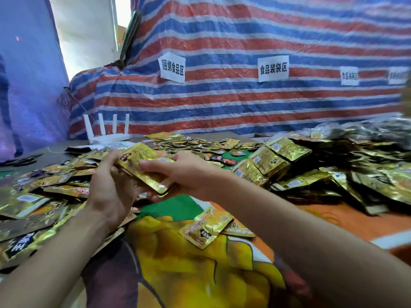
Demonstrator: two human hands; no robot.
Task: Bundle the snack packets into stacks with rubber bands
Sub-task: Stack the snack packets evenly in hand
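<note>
Both forearms reach over a printed cloth [200, 274]. My left hand [109, 185] holds a stack of gold snack packets [144, 170] from beneath, and my right hand [178, 172] grips its right edge. Its long axis slants far-left to near-right between them, with loose packets [200, 144] beyond.

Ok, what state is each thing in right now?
Stack, held up and tilted, no band visible.
Left hand, grips the stack's left end.
Right hand, grips its right side.
Loose packets, scattered at left, unbundled.
Right pile, packets in blocks; bands too small to tell.
Router, antennas upright.
</note>
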